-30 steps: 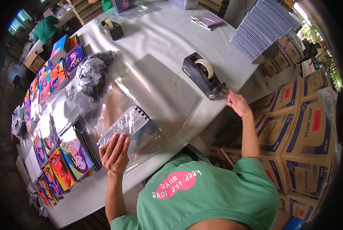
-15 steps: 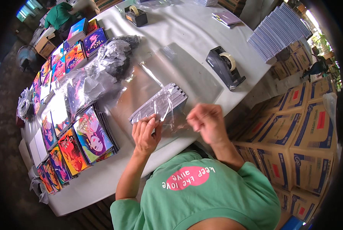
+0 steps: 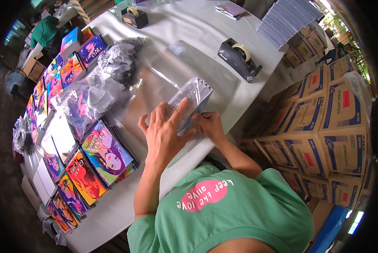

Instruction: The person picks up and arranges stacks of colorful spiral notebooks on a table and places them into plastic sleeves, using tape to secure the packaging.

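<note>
A small stack of notebooks point(image 3: 197, 89) in clear plastic wrap stands at the table's near right edge. My left hand point(image 3: 166, 128) lies over its left and top side, fingers spread, the index finger stretched along the top and the thumb by the near end. At the right side of the stack my right hand point(image 3: 210, 126) is closed, thumb and fingers pinching the clear plastic; the exact fold between them is hidden. Beneath and beyond lies a larger sheet of clear plastic point(image 3: 216, 76).
A black tape dispenser point(image 3: 239, 59) stands to the right, another tape dispenser point(image 3: 134, 17) farther back. Colourful spiral notebooks point(image 3: 85, 177) and crumpled plastic point(image 3: 109, 76) cover the left. Stacked cartons point(image 3: 309, 122) rise on the right, below a tall notebook pile point(image 3: 288, 21).
My right hand has come in from the right to the stack's side. The left hand has slid forward onto the stack, its fingers spreading. The stack has turned and moved slightly away.
</note>
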A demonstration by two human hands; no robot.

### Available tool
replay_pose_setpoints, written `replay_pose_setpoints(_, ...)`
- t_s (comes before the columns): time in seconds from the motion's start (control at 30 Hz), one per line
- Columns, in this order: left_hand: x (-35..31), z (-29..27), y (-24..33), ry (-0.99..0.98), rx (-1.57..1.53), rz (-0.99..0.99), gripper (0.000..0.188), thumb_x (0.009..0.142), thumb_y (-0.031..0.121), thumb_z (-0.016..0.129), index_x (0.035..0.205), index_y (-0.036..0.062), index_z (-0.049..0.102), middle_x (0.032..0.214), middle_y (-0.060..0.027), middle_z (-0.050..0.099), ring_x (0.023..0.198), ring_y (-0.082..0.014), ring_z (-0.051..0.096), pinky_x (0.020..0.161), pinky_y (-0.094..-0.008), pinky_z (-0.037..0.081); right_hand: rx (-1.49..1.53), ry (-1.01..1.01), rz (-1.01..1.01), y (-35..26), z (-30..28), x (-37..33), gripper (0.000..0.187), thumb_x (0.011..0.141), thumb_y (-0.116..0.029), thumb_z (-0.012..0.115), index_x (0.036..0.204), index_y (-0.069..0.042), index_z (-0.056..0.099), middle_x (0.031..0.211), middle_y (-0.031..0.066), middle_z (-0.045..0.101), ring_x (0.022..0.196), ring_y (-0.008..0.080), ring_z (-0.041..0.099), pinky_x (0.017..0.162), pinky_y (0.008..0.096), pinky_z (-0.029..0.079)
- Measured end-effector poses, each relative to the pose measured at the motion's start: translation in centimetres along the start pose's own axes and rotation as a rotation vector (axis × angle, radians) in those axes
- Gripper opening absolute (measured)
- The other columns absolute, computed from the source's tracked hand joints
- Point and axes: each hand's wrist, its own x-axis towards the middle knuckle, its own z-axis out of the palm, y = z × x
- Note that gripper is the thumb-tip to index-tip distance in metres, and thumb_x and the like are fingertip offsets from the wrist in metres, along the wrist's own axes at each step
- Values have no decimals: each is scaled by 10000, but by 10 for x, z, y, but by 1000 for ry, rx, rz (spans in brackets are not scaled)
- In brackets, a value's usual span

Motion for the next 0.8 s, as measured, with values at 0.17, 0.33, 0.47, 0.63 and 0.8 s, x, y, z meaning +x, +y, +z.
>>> replay_pose_setpoints(0.17, 0, 0, -7, 42, 8, 40, 715, 668, 360, 756, 1323, 331, 473, 1139, -86, 505, 1080, -204, 520, 1022, -593, 108, -604, -78, -149, -38, -36, 3, 417, 839, -249, 686, 518, -29, 538, 432, -8, 406, 435, 23, 356, 394, 254, 251)
replay_pose_setpoints(0.33, 2, 5, -7, 43, 24, 85, 657, 694, 354, 732, 1303, 325, 487, 1128, -67, 517, 1066, -194, 532, 1019, -630, 67, -939, 23, -807, -109, 2, -8, 438, 898, -459, 529, 1073, -66, 609, 1036, 85, 597, 941, 151, 569, 815, 396, 418)
replay_pose_setpoints(0.47, 5, 0, -14, -43, -71, 26, 737, 671, 436, 747, 1330, 270, 462, 1199, -55, 543, 1154, -227, 506, 1037, -605, 45, -1069, -402, -359, -113, -23, 23, 614, 901, -534, 459, 1378, -149, 414, 1480, -24, 319, 1361, 252, 293, 1105, 513, 134)
replay_pose_setpoints(0.63, -13, 35, -49, 120, -1270, -60, 801, 784, 589, 570, 1422, 173, 322, 1406, -84, 392, 1320, -244, 335, 1086, -552, 58, -168, 23, -254, -74, -68, 81, 688, 946, -566, 317, 1254, 20, 507, 1395, 154, 406, 1268, 229, 419, 1063, 374, 293)
replay_pose_setpoints(0.8, -17, 98, -34, 413, -1867, -633, 680, 899, 559, 288, 1468, 191, 225, 1513, -69, 174, 1374, -256, 226, 1115, -447, 184, 168, -355, -342, -44, -12, 78, 439, 938, -416, 482, 1025, -11, 630, 945, 11, 637, 905, 100, 552, 833, 266, 431)
